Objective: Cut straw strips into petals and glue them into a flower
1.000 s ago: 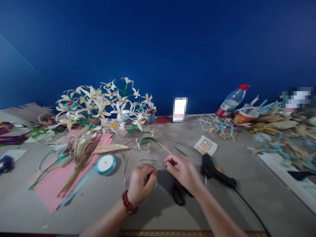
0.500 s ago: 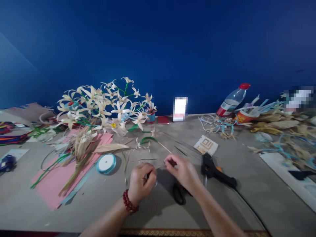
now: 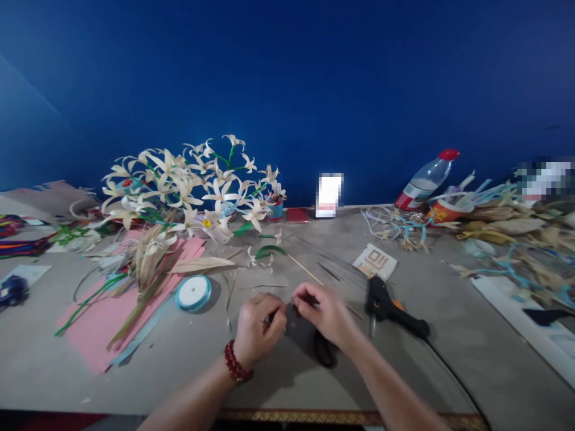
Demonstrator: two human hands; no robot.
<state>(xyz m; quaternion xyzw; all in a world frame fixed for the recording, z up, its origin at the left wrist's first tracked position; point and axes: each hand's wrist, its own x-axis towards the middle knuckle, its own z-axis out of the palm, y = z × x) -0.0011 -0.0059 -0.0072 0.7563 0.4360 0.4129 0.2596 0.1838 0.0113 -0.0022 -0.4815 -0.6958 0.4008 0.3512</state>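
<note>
My left hand (image 3: 261, 322), with a red bead bracelet (image 3: 236, 361) at its wrist, is closed in a pinch above the table. Close to its right, my right hand (image 3: 322, 310) also pinches, fingertips almost meeting the left ones. Between them shows a tiny thin piece, too small and blurred to name. Black-handled scissors (image 3: 324, 350) lie partly hidden under my right hand. A thin stick (image 3: 305, 267) runs beneath that hand. Just beyond my fingers lie a short dark wire (image 3: 269, 285) and small pale flowers with a green stem (image 3: 271, 250).
A black glue gun (image 3: 395, 308) lies on the right, its cord reaching the front edge. White flowers (image 3: 179, 179) stand at back left. A blue ribbon spool (image 3: 193, 293) sits beside pink paper (image 3: 96, 326). At the back right a bottle (image 3: 426, 179) leans near a paper cup (image 3: 451, 211).
My right hand has come slightly left, closing the gap to my left hand. More of the thin stick shows to the right of my right hand. The view has shifted slightly.
</note>
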